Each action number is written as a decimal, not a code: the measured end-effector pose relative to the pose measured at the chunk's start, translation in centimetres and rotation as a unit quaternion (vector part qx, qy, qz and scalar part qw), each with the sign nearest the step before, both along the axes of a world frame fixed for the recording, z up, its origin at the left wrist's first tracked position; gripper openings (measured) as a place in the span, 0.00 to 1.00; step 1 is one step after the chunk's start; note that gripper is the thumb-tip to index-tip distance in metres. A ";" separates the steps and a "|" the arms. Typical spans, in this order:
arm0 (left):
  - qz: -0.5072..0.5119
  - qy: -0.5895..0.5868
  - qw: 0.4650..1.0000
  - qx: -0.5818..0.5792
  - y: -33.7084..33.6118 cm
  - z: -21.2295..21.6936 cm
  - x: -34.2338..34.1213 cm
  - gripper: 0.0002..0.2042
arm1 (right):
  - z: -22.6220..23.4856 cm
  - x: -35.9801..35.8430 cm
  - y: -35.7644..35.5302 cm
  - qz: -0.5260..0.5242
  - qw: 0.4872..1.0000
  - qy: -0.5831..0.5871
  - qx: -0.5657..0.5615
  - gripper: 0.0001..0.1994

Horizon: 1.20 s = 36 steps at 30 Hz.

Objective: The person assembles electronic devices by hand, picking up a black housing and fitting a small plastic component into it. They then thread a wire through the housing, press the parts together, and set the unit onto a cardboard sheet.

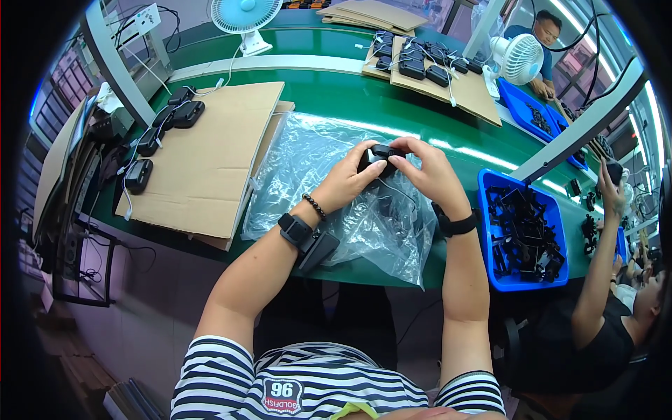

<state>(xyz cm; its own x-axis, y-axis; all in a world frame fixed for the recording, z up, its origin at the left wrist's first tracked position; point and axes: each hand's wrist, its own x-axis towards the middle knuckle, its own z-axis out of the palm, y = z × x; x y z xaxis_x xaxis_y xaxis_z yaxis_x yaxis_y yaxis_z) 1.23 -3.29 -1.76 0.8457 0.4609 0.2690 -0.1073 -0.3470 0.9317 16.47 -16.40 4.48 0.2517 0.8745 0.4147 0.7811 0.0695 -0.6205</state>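
Note:
Both my hands meet over the middle of the bench, around a small black plastic housing point(376, 155). My left hand point(343, 178) is closed on its left side, with the thumb across the near face. From the right, my right hand point(435, 175) grips it with thumb and fingertips bent over the top. A thin white cable point(400, 189) trails from near the housing toward me. Beneath my hands lies a crumpled clear plastic sheet point(297, 161). My fingers cover much of the housing, so its details are hidden.
Left is a cardboard sheet point(210, 154) with several black units point(187, 114) and white cables. More units point(413, 68) lie on cardboard at the back. A blue bin point(490, 276) of black parts stands right. Two fans point(245, 15) point(518, 59) and co-workers point(595, 280) point(539, 42) are nearby.

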 end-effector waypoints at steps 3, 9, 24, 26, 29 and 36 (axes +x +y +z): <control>-0.014 0.018 0.999 -0.034 -0.2 0.5 -0.2 0.26 | 0.0 0.1 -0.2 0.002 1.000 0.001 0.000 0.12; 0.006 0.004 1.000 -0.020 -0.5 0.7 -0.3 0.26 | -0.5 -0.8 0.4 -0.046 0.998 -0.046 0.008 0.12; 0.017 -0.004 1.000 -0.005 0.3 -0.5 0.2 0.24 | -1.4 -0.2 1.0 -0.049 0.999 0.009 0.015 0.14; -0.027 -0.001 0.995 -0.098 0.6 -0.3 0.2 0.22 | -1.4 0.1 0.9 -0.013 0.994 0.107 0.013 0.15; -0.056 -0.032 0.956 -0.286 0.2 0.7 0.1 0.21 | -2.7 1.5 1.1 0.015 0.981 0.192 -0.026 0.16; -0.074 -0.092 0.900 -0.420 0.8 0.6 -0.1 0.24 | -0.3 3.8 3.2 -0.021 0.938 0.340 -0.064 0.16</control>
<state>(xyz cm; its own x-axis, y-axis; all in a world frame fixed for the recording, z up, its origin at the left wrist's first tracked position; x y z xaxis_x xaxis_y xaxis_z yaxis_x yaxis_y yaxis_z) 1.16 -2.44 -1.18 0.8916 0.4524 0.0194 -0.2730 0.5028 0.8201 20.31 -13.22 4.15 0.4559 0.8892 0.0376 0.2011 -0.0617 -0.9776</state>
